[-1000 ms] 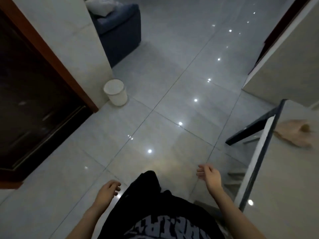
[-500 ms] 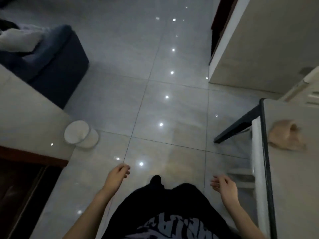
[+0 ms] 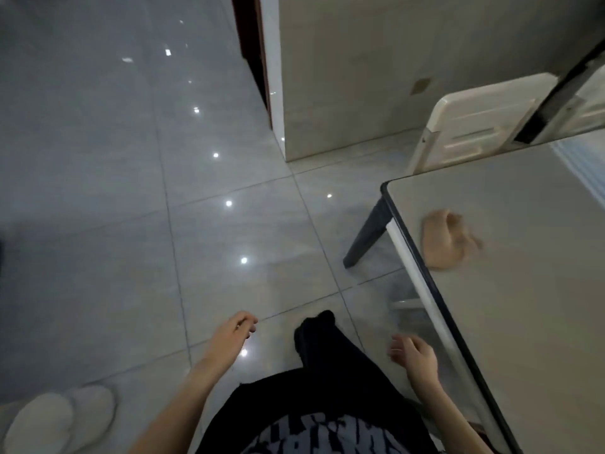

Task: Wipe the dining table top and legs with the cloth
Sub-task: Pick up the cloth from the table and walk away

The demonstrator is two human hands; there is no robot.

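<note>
head view: the tan cloth (image 3: pixel 448 239) lies crumpled on the tabletop (image 3: pixel 530 306), close to its edge and near the corner above a dark table leg (image 3: pixel 366 239). the left hand (image 3: pixel 234 332) and right hand (image 3: pixel 414 353) hang empty over the floor, fingers loosely curled. a hasty sideways reach could brush the cloth off that edge.

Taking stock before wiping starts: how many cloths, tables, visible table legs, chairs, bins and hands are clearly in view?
Cloths: 1, tan cloth on the table top
Tables: 1, dining table
Table legs visible: 1, dark leg
Chairs: 1, cream chair
Bins: 1, white bin
Hands: 2, left hand and right hand, both empty
Total: 7
</note>
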